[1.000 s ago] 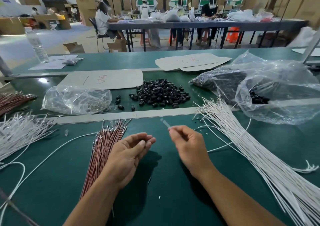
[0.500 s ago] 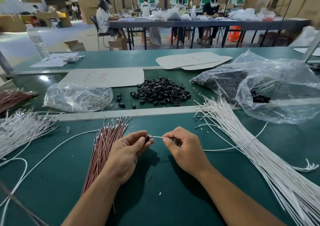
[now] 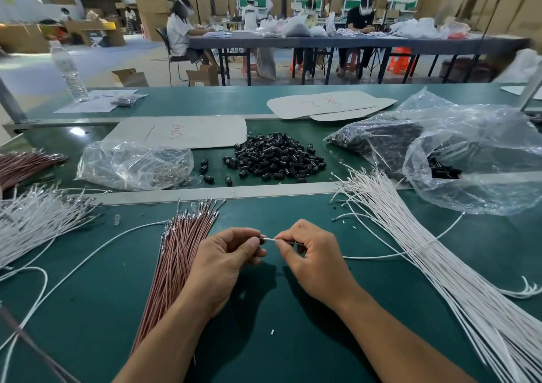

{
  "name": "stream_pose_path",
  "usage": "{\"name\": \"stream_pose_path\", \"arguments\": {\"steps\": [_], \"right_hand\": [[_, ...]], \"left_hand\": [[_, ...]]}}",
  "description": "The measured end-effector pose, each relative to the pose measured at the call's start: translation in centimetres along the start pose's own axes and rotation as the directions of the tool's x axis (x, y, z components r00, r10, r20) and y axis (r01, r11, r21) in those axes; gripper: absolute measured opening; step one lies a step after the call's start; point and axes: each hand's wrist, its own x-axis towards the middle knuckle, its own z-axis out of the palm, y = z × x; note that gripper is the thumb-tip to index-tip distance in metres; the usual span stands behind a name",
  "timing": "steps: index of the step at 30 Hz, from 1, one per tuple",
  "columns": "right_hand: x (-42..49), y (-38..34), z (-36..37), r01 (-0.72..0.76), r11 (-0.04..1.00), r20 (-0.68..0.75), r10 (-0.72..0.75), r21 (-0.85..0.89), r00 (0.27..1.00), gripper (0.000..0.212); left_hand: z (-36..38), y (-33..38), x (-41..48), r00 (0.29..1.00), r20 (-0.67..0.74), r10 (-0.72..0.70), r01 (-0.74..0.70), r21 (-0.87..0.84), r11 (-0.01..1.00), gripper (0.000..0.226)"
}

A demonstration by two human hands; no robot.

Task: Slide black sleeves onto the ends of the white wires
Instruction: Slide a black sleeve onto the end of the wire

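Two hands meet low in the centre of the frame, above the green table mat [image 3: 293,338]. The left hand [image 3: 223,262] pinches a small black tubular sleeve [image 3: 260,240] between thumb and curled fingers. The right hand [image 3: 311,259] pinches a thin white wire [image 3: 270,239] just behind its tip. The wire lies left-to-right, its tip pointing left and meeting the sleeve, its tail trailing off to the right. Left of the hands fans a bundle of reddish-brown wires [image 3: 176,265]; to the right lies a sheaf of white wires [image 3: 440,271]. Farther up, at centre, sits a loose heap of black sleeves [image 3: 275,157].
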Motion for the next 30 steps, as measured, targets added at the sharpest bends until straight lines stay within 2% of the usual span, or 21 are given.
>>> {"name": "stream_pose_path", "arguments": {"steps": [5, 11, 15, 20, 26, 30], "right_hand": [[0.0, 0.0, 0.2, -0.038, 0.999, -0.038, 0.038, 0.015, 0.999, 0.01], [0.0, 0.2, 0.3, -0.042, 0.999, 0.1, 0.042, -0.006, 0.994, 0.012], [0.1, 0.0, 0.1, -0.039, 0.999, 0.071, 0.037, 0.017, 0.997, 0.011], [0.1, -0.1, 0.0, -0.005, 0.999, 0.091, 0.002, 0.034, 0.996, 0.005], [0.1, 0.1, -0.3, -0.011, 0.998, 0.043, 0.008, 0.067, 0.999, 0.016], [-0.1, -0.1, -0.2, 0.068, 0.998, 0.145, -0.07, 0.017, 0.987, 0.028]], "left_hand": [[-0.1, 0.0, 0.1, 1.0, 0.01, -0.012, 0.012, -0.059, 0.998, 0.022], [-0.3, -0.3, 0.1, 0.999, 0.044, 0.019, -0.018, -0.034, 0.999, 0.027], [-0.4, -0.4, 0.4, 0.999, 0.029, 0.024, -0.024, 0.008, 1.0, 0.029], [-0.1, -0.3, 0.0, 0.993, 0.11, 0.033, -0.048, 0.131, 0.99, 0.026], [0.2, 0.2, -0.5, 1.0, -0.016, -0.006, 0.01, 0.213, 0.977, 0.011], [0.7, 0.4, -0.9, 0.998, -0.016, 0.061, -0.054, 0.283, 0.958, 0.002]]}}
